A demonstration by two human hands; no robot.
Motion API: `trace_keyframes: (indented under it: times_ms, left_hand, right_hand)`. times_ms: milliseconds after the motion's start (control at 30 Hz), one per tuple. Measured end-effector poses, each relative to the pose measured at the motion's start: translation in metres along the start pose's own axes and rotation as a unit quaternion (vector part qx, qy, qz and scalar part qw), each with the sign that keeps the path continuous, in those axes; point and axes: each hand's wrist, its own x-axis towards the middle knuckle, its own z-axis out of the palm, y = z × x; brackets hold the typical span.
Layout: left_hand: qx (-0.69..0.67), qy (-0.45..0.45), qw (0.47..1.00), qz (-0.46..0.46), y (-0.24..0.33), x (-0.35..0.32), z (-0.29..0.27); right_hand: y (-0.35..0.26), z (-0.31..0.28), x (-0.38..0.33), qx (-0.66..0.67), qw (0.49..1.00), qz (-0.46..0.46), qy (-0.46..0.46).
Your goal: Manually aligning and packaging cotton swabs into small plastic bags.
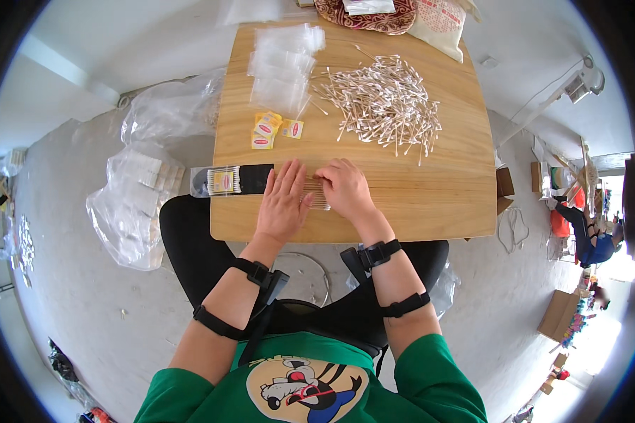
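Note:
A row of cotton swabs (320, 195) lies side by side near the table's front edge, between my hands. My left hand (282, 202) rests flat at the row's left side, fingers stretched out and together, thumb touching the swabs. Bent over the row's far end, my right hand (346, 189) has its fingers curled and pinched on swabs; its fingertips are partly hidden. Left of my left hand is a black strip (256, 179), its right end next to my fingers. On its left part lies a clear packet of swabs with a yellow label (223, 181).
A large heap of loose cotton swabs (384, 102) covers the table's far right. Clear plastic bags (282, 70) are stacked at the far left, with yellow cards (267, 131) nearer. A patterned cloth (374, 14) lies at the back. Filled plastic sacks (137, 204) stand left of the table.

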Motion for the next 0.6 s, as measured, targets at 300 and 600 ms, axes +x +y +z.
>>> trace_keyframes:
  times_ms: [300,600]
  left_hand:
    - [0.003,-0.002,1.0,0.018,0.0,-0.001,0.0]
    - [0.0,-0.006,0.999,0.051,0.002,-0.003,-0.001]
  right_hand:
    - [-0.009,0.0,-0.045,-0.041,0.995,-0.008,0.095]
    - [-0.013,-0.002,-0.077,0.002,0.993,0.032,0.113]
